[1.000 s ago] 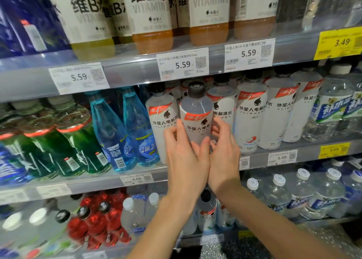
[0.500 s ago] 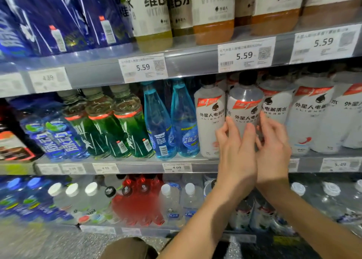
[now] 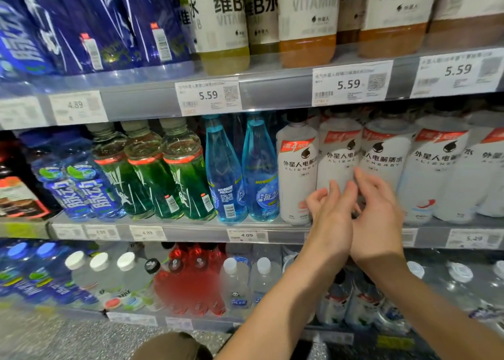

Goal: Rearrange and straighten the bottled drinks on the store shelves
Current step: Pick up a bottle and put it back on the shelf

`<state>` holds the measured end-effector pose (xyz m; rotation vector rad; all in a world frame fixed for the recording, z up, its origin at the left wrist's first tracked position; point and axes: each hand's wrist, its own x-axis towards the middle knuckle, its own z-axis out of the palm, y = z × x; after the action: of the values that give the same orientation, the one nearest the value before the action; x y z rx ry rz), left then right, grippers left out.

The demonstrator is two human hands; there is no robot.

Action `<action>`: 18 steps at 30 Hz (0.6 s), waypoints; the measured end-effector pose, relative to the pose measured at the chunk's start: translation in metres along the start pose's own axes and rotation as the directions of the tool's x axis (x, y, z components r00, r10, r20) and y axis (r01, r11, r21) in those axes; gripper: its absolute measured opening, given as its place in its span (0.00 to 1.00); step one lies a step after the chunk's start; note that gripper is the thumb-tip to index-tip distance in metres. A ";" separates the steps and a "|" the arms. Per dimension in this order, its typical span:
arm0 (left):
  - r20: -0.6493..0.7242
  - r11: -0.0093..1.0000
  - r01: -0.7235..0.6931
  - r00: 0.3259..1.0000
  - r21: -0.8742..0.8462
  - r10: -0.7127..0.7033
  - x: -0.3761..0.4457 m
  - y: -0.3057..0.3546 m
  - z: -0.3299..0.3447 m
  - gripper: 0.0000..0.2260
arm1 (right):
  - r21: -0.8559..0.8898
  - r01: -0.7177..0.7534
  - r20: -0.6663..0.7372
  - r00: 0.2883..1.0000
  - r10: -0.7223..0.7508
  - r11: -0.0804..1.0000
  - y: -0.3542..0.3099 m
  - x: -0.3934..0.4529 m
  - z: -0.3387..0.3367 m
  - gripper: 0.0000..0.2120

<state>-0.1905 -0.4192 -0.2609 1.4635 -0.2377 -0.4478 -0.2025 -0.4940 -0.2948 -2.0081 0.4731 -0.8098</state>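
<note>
We judge this the moment of setting a white-sleeved, black-capped plastic electrolyte bottle point(image 3: 338, 152) into its row on the grey metal middle shelf point(image 3: 191, 231), where it stands upright among its like. Our left hand point(image 3: 331, 218) and right hand point(image 3: 377, 215) hover just before its lower part, fingers loosely spread, gripping nothing; whether a fingertip touches we cannot tell. Next we would nudge its label square to the front. The sleeve reads "外星人电解质水" and "ALIENERGY". White paper price tags point(image 3: 351, 84) above read 5.59; a lower one 4.09.
</note>
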 end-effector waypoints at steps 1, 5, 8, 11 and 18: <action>-0.003 1.000 0.001 1.000 0.000 -0.001 0.001 -0.003 -0.001 0.25 | -0.007 -0.002 0.012 1.000 0.002 1.000 0.000 -0.002 0.001 0.32; -0.025 1.000 -0.019 0.999 0.012 0.020 0.009 -0.017 -0.003 0.14 | -0.013 -0.005 0.019 1.000 0.006 1.000 -0.002 -0.005 0.000 0.35; -0.037 1.000 -0.017 0.999 0.014 0.018 0.009 -0.019 -0.005 0.20 | -0.024 -0.002 0.016 1.000 0.003 1.000 -0.003 -0.005 -0.003 0.34; 0.018 1.000 -0.028 0.999 0.014 0.028 0.009 -0.026 -0.005 0.32 | -0.014 -0.002 0.023 1.000 0.003 1.000 -0.001 -0.005 -0.005 0.33; 0.042 0.986 -0.100 0.995 0.132 0.096 0.009 -0.023 -0.025 0.40 | -0.003 -0.002 0.049 0.999 0.002 1.000 0.001 -0.002 -0.012 0.28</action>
<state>-0.1757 -0.4015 -0.2872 1.5682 -0.3728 -0.3845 -0.2125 -0.5006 -0.2918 -2.0254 0.4477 -0.7571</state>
